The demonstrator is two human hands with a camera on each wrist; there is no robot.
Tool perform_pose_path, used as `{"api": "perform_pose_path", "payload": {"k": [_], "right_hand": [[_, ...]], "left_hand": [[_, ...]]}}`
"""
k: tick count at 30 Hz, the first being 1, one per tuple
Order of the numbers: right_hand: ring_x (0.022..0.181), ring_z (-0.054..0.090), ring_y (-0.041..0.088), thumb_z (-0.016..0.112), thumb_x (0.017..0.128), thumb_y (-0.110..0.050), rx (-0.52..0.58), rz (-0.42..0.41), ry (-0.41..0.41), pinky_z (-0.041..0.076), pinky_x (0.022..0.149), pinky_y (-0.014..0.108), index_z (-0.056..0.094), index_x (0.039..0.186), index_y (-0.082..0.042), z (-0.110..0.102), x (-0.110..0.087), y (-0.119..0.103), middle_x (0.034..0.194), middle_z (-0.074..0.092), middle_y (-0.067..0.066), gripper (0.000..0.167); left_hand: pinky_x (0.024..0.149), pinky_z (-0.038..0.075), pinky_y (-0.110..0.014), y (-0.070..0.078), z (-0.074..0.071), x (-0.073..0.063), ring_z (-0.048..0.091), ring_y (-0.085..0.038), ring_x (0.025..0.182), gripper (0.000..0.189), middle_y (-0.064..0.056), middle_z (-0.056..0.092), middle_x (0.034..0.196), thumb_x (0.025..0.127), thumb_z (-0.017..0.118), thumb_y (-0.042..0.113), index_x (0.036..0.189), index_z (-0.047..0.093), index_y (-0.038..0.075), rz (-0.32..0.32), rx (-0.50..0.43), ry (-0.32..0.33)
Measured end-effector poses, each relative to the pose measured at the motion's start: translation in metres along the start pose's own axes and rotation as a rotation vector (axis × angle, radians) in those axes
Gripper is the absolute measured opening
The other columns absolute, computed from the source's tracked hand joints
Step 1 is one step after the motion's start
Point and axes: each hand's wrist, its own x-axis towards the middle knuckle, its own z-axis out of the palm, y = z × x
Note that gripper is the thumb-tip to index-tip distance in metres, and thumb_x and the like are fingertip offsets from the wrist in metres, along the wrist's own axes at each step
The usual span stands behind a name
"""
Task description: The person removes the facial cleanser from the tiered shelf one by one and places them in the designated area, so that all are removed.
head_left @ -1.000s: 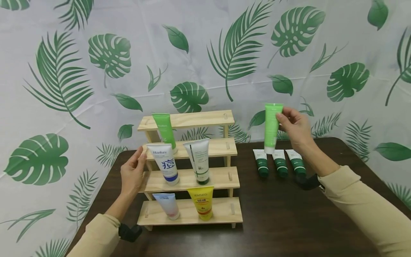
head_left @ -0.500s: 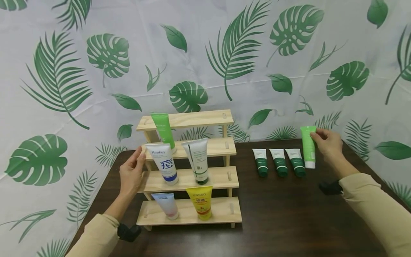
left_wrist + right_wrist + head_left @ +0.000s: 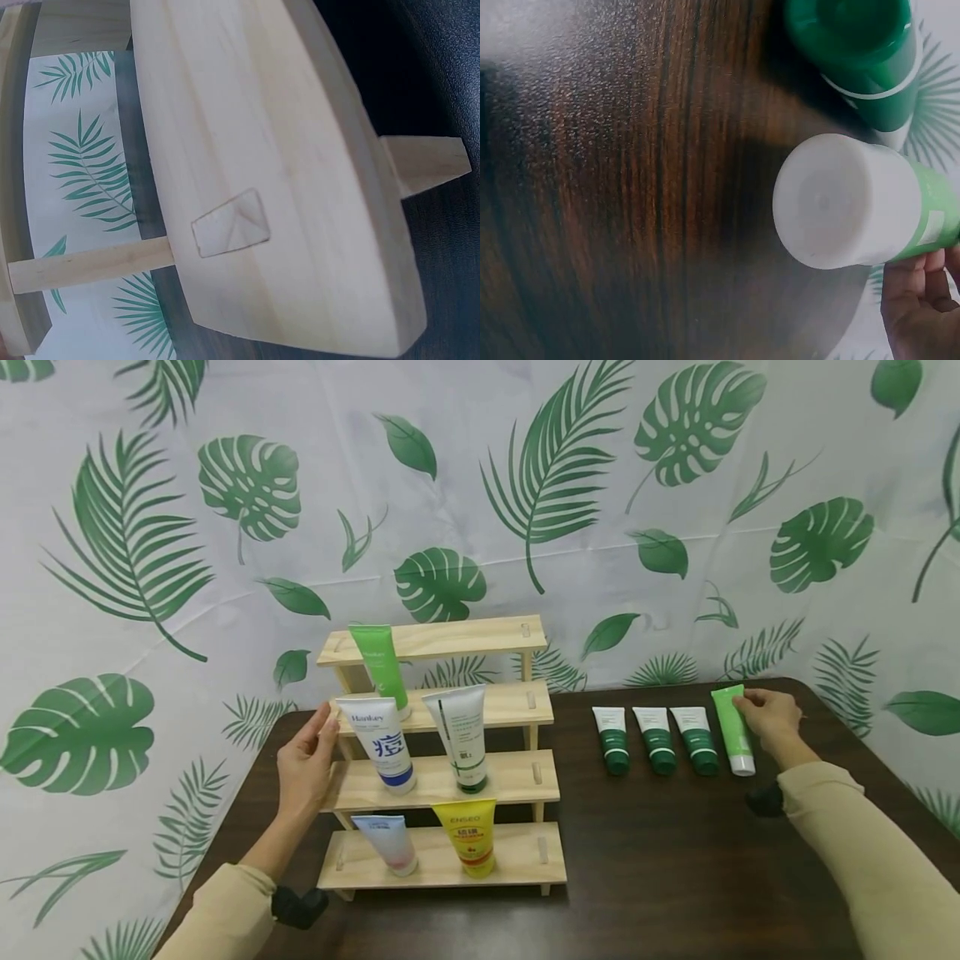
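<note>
My right hand point(image 3: 772, 718) pinches the upper end of a light green squeeze tube point(image 3: 732, 729) with a white cap point(image 3: 825, 201), at the right of the table. The tube lies close beside a row of three white-and-green tubes point(image 3: 696, 739), cap toward me. My left hand point(image 3: 306, 768) grips the left end of a stepped wooden display rack point(image 3: 517, 781), thumb and fingers at a shelf edge. On the rack stand a bright green tube point(image 3: 380, 664), a white-and-blue tube point(image 3: 378, 739), a white tube with a green cap point(image 3: 461, 735), a pale blue-pink tube point(image 3: 387, 843) and a yellow tube point(image 3: 468, 835).
The rack stands on a dark wood table point(image 3: 660, 868), left of the row of tubes. Behind the table hangs a white cloth point(image 3: 465, 468) printed with green leaves. The top shelf point(image 3: 465, 637) of the rack is bare wood.
My right hand has carried the light green tube rightward and down, from above the row to its right end. My left hand has stayed at the rack.
</note>
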Motion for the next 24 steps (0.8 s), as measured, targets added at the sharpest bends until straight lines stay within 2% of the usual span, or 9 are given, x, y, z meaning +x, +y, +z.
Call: {"api": "perform_pose_path", "payload": {"k": [24], "right_hand": [[0.128, 0.022, 0.053, 0.046, 0.096, -0.027, -0.054, 0.117, -0.056, 0.025, 0.104, 0.059, 0.044, 0.132, 0.009, 0.010, 0.014, 0.020, 0.138, 0.035, 0.034, 0.052]], "left_hand": [[0.080, 0.043, -0.003, -0.001, 0.002, 0.002, 0.053, 0.018, 0.093, 0.039, -0.010, 0.052, 0.134, 0.094, 0.058, 0.015, 0.129, 0.054, -0.001, 0.017, -0.025, 0.020]]}}
